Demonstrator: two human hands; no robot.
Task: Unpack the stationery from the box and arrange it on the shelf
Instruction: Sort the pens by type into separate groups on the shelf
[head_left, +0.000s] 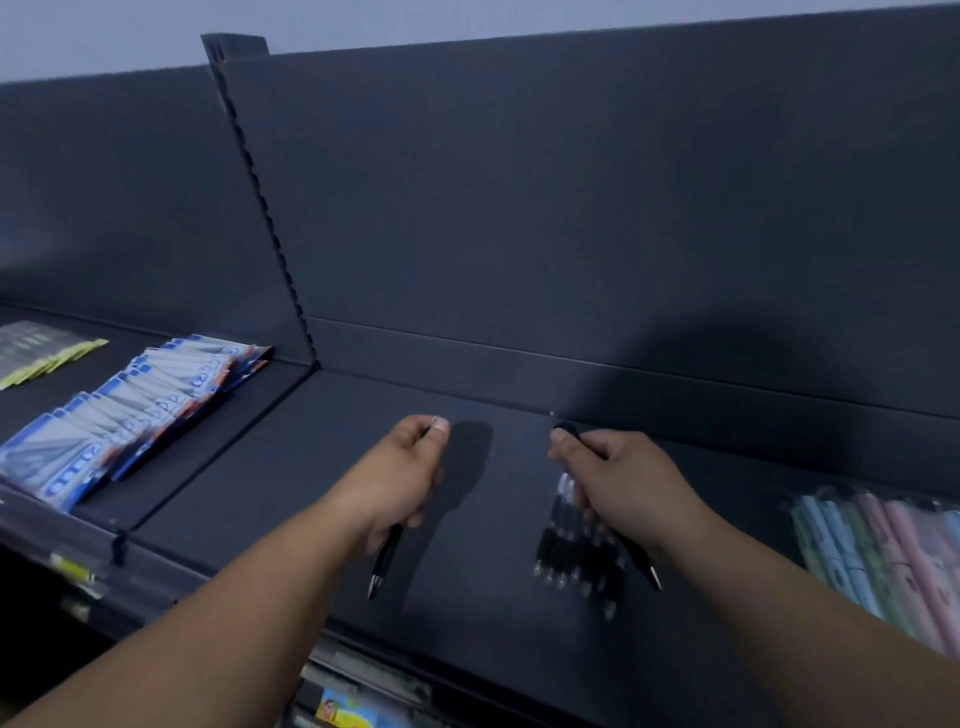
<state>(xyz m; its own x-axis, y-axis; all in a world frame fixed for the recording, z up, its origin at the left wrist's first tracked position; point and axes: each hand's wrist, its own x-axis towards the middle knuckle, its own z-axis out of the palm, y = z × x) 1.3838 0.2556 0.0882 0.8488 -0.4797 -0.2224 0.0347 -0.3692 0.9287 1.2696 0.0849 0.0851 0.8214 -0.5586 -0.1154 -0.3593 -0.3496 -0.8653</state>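
Observation:
My left hand (408, 470) grips a single black pen (384, 564) over the dark shelf (291, 483), with the pen tip pointing back toward me. My right hand (621, 483) holds a black pen (641, 564) whose top sticks out above my fingers. Under and beside that hand, a row of several black pens (576, 564) lies on the shelf, tips toward me. The box is not in view.
Blue carded packs (130, 415) lie fanned out on the shelf section to the left, with yellow-edged packs (41, 353) behind them. Pastel pens in clear wrap (883, 551) lie at the right. A slotted upright (260, 197) divides the back panel. A lower shelf holds colourful items (343, 709).

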